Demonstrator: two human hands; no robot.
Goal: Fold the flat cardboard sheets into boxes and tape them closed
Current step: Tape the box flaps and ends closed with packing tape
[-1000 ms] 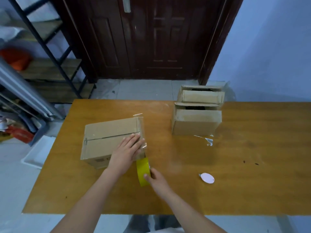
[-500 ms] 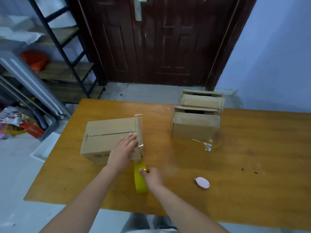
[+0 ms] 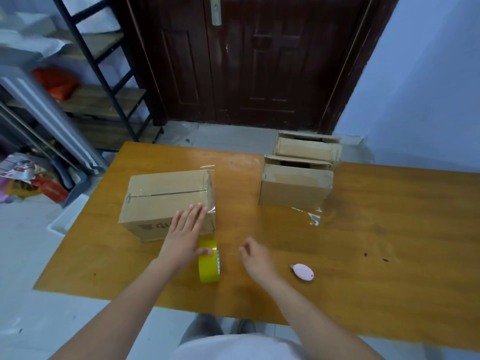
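Note:
A closed cardboard box (image 3: pixel 161 196) lies on the wooden table (image 3: pixel 376 242), clear tape along its top seam and hanging off its right end. My left hand (image 3: pixel 185 233) rests flat on the box's near right corner, fingers spread. A yellow tape roll (image 3: pixel 209 267) stands on edge on the table just below that hand, and the thumb touches it. My right hand (image 3: pixel 255 257) hovers empty to the right of the roll, fingers loosely curled and blurred. A pink oval cutter (image 3: pixel 302 272) lies further right.
Two other cardboard boxes (image 3: pixel 296 190) (image 3: pixel 307 148) stand at the table's far edge, with a scrap of clear tape (image 3: pixel 311 216) in front of them. A dark door is behind, a metal shelf rack (image 3: pixel 104 81) and a white tray (image 3: pixel 68 215) on the floor at left.
My right hand has let go of the yellow tape roll and moved right. The roll now stands alone on the table. My left hand stays on the box.

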